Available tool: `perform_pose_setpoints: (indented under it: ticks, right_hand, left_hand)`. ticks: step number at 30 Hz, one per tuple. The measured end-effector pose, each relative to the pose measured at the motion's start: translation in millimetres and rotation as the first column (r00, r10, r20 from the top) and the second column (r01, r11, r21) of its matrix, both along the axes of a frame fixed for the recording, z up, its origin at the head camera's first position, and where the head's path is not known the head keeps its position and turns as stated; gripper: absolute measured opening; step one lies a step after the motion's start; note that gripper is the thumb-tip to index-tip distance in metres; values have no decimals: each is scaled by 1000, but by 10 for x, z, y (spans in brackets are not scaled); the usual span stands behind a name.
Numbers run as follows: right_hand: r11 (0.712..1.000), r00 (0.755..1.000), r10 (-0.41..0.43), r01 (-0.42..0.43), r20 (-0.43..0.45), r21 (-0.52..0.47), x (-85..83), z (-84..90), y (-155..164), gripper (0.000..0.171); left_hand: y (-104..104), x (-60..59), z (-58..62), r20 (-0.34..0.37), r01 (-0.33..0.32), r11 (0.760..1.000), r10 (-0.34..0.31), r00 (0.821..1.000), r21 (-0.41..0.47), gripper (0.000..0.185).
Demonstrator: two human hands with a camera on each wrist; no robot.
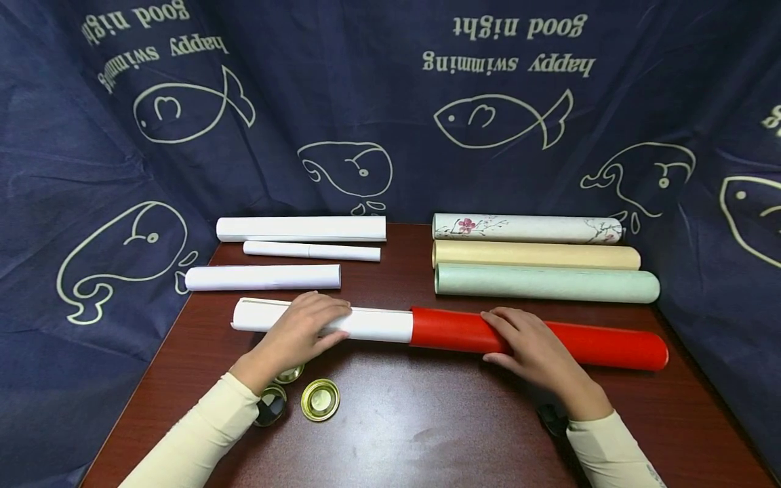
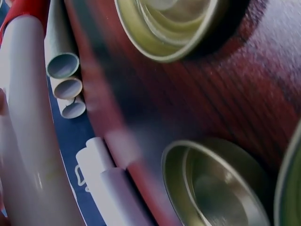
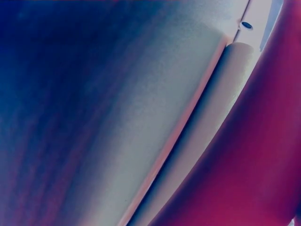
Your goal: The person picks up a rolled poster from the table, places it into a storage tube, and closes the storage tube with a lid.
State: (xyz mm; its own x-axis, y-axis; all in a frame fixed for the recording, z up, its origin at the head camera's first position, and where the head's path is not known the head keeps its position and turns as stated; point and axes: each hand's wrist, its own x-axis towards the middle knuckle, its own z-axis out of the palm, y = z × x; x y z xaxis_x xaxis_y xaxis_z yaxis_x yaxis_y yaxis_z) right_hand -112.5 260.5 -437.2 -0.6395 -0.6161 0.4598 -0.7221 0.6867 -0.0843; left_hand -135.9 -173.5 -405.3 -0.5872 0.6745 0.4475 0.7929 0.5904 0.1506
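My left hand [image 1: 299,332] grips a white paper roll [image 1: 381,324], fingers over its top and thumb on the near side. The right end of this roll meets a red roll [image 1: 616,346], whose edge encircles it. Around the red roll, left of its middle, curl the fingers and thumb of my right hand [image 1: 533,349]. Both rolls lie almost in one line across the table. In the left wrist view the white roll [image 2: 33,108] runs up into the red one [image 2: 35,7]. The red roll [image 3: 244,165] fills the right side of the right wrist view.
Gold round tins [image 1: 320,400] sit near my left forearm, one partly hidden. Behind at left lie three white rolls [image 1: 262,278]. At back right are a green roll [image 1: 543,282], a cream roll [image 1: 537,255] and a flower-patterned roll [image 1: 531,229]. A dark blue curtain [image 1: 390,88] surrounds the table.
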Motion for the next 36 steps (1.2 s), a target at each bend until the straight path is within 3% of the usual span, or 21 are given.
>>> perform_pose_setpoints:
  ticks: [9,36]
  right_hand:
    - [1000,1000,5,-5,10,3,18,-7,-4,68]
    - [999,999,32,-32,-4,-6,31,7,-101,69]
  left_hand:
    - [81,46,-20,17,-1,1000,1,1000,-17,39]
    - [459,88,-2,-27,4,998,-6,1000,-55,38]
